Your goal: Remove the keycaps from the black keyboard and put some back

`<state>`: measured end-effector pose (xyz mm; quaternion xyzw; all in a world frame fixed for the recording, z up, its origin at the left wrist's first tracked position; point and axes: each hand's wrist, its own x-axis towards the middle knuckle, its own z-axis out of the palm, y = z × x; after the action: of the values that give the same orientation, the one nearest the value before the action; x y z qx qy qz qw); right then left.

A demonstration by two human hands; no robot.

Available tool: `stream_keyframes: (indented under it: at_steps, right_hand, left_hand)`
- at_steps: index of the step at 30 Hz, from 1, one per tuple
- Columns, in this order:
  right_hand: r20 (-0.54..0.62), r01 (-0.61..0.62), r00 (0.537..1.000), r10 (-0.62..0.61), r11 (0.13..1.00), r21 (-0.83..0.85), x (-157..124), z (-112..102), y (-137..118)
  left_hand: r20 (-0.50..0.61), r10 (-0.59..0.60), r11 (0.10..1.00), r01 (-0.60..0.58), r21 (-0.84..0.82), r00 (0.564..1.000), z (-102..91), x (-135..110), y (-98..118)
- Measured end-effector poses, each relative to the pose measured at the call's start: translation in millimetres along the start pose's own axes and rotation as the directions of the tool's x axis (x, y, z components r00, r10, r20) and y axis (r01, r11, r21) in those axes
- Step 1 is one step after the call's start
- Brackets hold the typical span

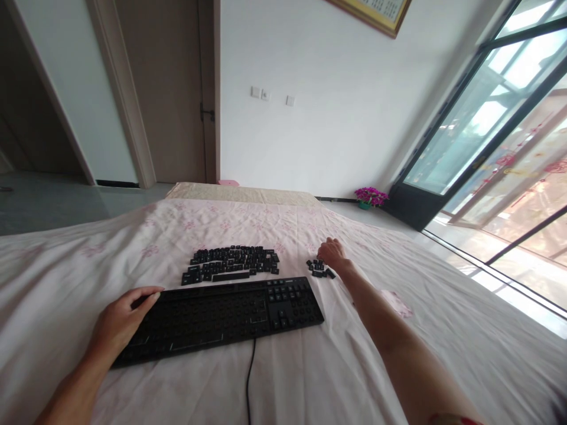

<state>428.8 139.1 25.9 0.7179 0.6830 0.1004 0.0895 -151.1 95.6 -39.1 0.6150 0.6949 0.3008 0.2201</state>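
A black wired keyboard [230, 316] lies on the pale floral sheet, with most of its keycaps off except on the number pad at its right end. My left hand [121, 321] rests on the keyboard's left end, fingers curled over its top edge. Beyond the keyboard lies a laid-out group of black keycaps [233, 264]. A smaller heap of keycaps [319, 268] sits to the right of it. My right hand [333, 252] reaches out to this small heap, fingers bent down onto it; what they pinch is hidden.
The keyboard's cable [250, 378] runs toward me across the sheet [310, 366]. A glass sliding door [496, 147] fills the right side. A pot of pink flowers [371, 196] stands on the floor by the far wall. A wooden door [168, 88] is at the back left.
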Motion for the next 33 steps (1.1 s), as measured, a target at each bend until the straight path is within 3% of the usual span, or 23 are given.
stream_keyframes:
  at_steps: [7, 13, 17, 25, 33]
  right_hand:
    - [0.001, 0.09, 0.996, -0.09, 0.996, -0.016, 1.8, -3.4, -3.8]
    - [-0.094, 0.054, 0.994, -0.05, 0.998, 0.044, -10.6, -15.4, -6.0]
    - [-0.224, 0.09, 0.973, -0.057, 0.986, 0.141, -40.9, -26.2, -23.9]
    - [-0.395, 0.328, 0.893, -0.216, 0.913, 0.243, -127.0, -27.4, -67.5]
    - [-0.405, 0.358, 0.875, -0.266, 0.918, 0.169, -151.9, -22.7, -82.5]
  left_hand:
    - [0.0, 0.024, 1.0, -0.024, -0.003, 1.0, 0.3, 0.9, -2.1]
    - [-0.007, 0.023, 1.0, -0.023, -0.001, 1.0, -2.1, -1.3, 3.7]
    - [-0.003, 0.009, 1.0, -0.009, 0.009, 1.0, -2.0, -1.5, 3.2]
    - [-0.028, 0.042, 0.999, -0.041, 0.013, 0.999, 0.7, 0.5, -2.1]
    - [-0.014, 0.031, 0.999, -0.031, 0.027, 0.999, 2.0, 2.3, -6.5]
